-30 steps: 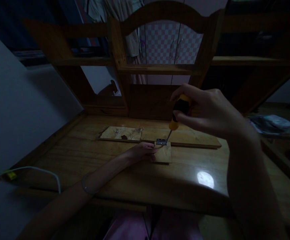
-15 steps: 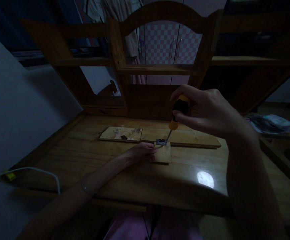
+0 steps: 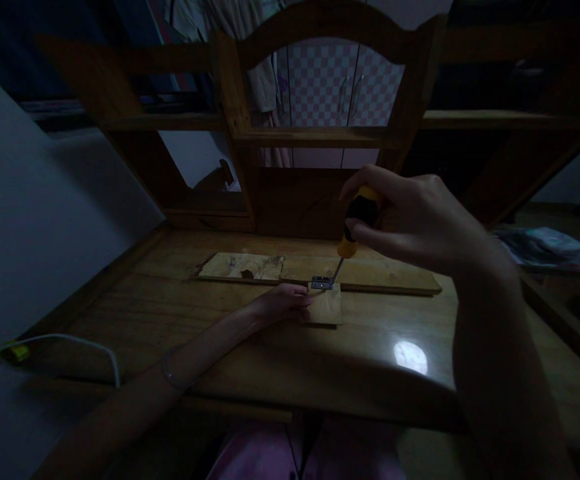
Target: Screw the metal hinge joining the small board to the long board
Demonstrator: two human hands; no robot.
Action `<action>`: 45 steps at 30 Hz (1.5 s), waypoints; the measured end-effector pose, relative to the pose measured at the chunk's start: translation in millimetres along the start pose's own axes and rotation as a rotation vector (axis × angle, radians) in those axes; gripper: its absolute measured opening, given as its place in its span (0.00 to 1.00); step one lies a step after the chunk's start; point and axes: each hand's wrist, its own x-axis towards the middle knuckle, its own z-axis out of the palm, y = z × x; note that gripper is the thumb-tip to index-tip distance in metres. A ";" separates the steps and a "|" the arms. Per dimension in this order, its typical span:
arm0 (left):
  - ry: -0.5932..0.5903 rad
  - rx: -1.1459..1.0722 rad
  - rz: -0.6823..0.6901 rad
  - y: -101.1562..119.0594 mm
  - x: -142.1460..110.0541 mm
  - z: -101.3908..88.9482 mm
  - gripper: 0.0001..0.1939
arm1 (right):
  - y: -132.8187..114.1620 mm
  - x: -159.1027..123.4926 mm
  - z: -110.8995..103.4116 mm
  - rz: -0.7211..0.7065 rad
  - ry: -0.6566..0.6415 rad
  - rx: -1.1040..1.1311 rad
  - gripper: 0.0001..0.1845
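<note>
My right hand [image 3: 415, 223] is wrapped round the black and yellow handle of a screwdriver [image 3: 353, 233], held upright with its tip down on a small metal hinge [image 3: 322, 283]. The hinge joins a small square wooden piece [image 3: 327, 308] to a long wooden board [image 3: 320, 272] lying across the desk. My left hand [image 3: 283, 303] rests on the desk, fingers curled against the left edge of the small piece, holding it still. The scene is dim.
The wooden desk [image 3: 250, 353] has a hutch with shelves [image 3: 320, 137] at the back. A white cable with a yellow end [image 3: 60, 343] lies at the left edge. Papers [image 3: 545, 243] sit at the right. A grey wall stands on the left.
Almost nothing has moved; my right hand keeps the screwdriver on the hinge with only a slight shift, and my left hand stays on the small piece.
</note>
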 end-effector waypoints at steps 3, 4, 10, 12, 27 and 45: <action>-0.001 -0.017 -0.012 0.7 0.1 1.2 0.14 | -0.1 0.1 0.0 0.004 -0.013 0.014 0.18; -0.002 -0.021 -0.012 0.5 0.4 1.2 0.14 | -0.1 0.1 -0.1 0.002 -0.012 0.016 0.18; -0.008 -0.004 -0.014 -1.9 2.7 -0.7 0.16 | 0.6 1.2 0.2 0.011 -0.022 0.009 0.19; -0.026 0.001 -0.007 -3.7 3.3 -2.3 0.17 | 0.9 1.3 0.4 0.008 -0.023 0.016 0.19; -0.021 -0.027 0.005 -4.0 3.6 -3.9 0.18 | -0.8 -0.3 -0.8 -0.008 -0.001 -0.007 0.18; -0.023 -0.006 0.004 1.2 2.6 -0.3 0.18 | -1.2 0.9 -0.6 -0.002 -0.037 0.027 0.19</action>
